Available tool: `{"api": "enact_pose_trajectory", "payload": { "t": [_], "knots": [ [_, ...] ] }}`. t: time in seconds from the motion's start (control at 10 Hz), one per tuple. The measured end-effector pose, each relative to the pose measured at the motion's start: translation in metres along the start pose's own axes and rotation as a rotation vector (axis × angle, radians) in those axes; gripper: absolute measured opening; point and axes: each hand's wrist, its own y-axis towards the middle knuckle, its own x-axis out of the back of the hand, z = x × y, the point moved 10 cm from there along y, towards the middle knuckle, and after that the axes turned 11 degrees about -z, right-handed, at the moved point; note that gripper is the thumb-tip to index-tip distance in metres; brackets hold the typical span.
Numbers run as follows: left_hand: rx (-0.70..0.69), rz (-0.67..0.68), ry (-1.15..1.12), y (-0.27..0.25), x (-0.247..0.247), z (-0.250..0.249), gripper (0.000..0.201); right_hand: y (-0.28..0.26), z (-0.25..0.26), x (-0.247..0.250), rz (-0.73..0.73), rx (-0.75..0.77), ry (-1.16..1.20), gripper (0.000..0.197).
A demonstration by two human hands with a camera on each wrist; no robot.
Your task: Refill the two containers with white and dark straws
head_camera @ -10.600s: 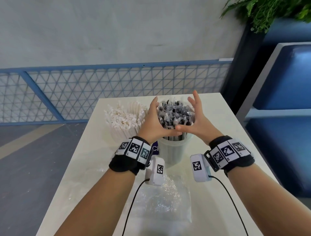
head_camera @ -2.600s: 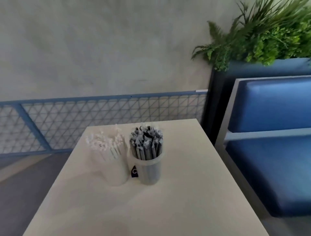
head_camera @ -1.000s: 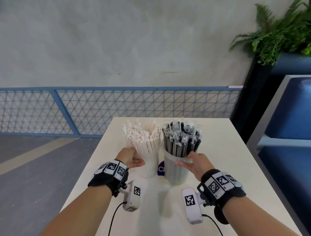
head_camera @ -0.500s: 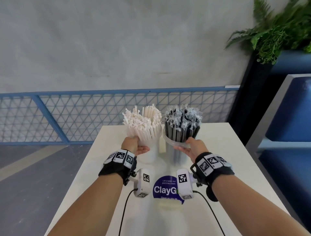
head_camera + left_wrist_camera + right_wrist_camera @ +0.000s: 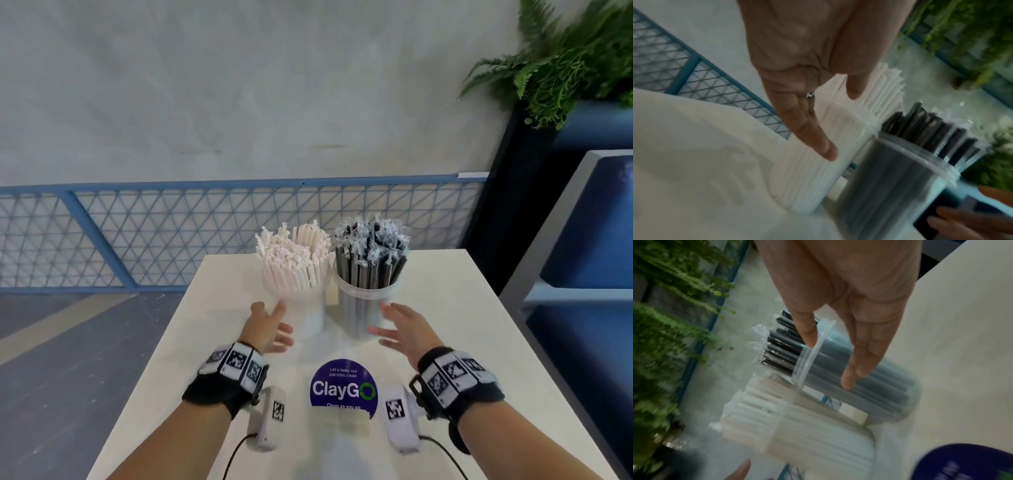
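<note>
Two clear plastic containers stand side by side at the far middle of the white table (image 5: 455, 346). The left container (image 5: 310, 308) is packed with white straws (image 5: 291, 257); the right container (image 5: 363, 311) is packed with wrapped dark straws (image 5: 370, 253). My left hand (image 5: 274, 322) hovers open just in front and to the left of the white one, fingers straight, a small gap from its wall (image 5: 807, 181). My right hand (image 5: 397, 325) is open beside the dark container (image 5: 879, 386), holding nothing. The wrist views are blurred.
A round purple "ClayGo" sticker (image 5: 344, 389) lies on the table between my wrists. A blue mesh railing (image 5: 171, 240) runs behind the table's far edge. A blue padded bench (image 5: 589, 240) and a dark planter with ferns (image 5: 561, 68) stand to the right.
Half a second ago each hand gripped a container near its rim. Both containers now stand on the table and both hands have let go and drawn back a little.
</note>
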Motion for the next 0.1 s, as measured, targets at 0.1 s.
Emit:
{"api": "enact_pose_trajectory", "payload": {
  "t": [0.1],
  "knots": [
    [-0.038,0.180,0.263,-0.0419,-0.0016,0.0418,0.037,-0.0380,-0.0391,0.0105,0.130,0.005,-0.200,0.036]
  ]
}}
